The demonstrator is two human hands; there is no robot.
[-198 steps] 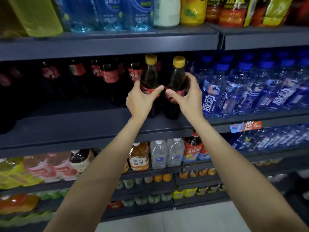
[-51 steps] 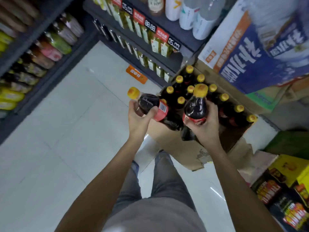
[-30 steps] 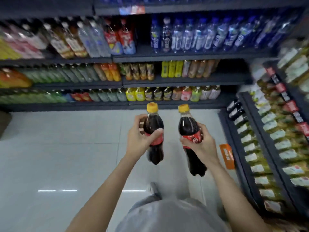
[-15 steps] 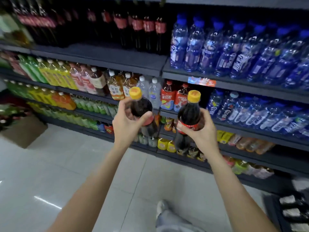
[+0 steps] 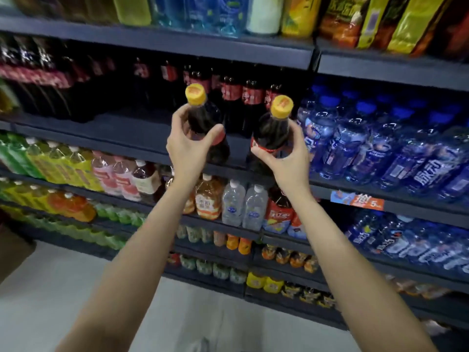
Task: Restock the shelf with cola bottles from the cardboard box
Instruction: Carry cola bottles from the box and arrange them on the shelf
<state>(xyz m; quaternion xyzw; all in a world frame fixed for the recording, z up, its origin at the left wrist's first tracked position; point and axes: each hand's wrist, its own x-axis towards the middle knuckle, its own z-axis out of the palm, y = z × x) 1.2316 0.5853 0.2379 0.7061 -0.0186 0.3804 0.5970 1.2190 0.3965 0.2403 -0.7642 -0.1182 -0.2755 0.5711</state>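
Store shelving (image 5: 121, 128) is filling the view, dark grey tiers running left to right. Blue-capped water bottles (image 5: 380, 148) are crowding the 3 o'clock side of the middle tier. Red-labelled cola bottles (image 5: 243, 97) are standing in rows at 12 o'clock on the same tier, bare shelf showing to their left. Yellow, pink and orange drinks (image 5: 76, 168) are lining the tier below at 9 o'clock. Two bare forearms are reaching up from 6 o'clock.

Left hand (image 5: 187, 151) is gripping the left cola bottle (image 5: 203, 118) around its shoulder, yellow cap tilted toward 11 o'clock. Right hand (image 5: 289, 158) is gripping the right cola bottle (image 5: 271, 130) at label height, near upright. Both bottles are being held in front of the cola tier's front edge, just beside each other, not touching.
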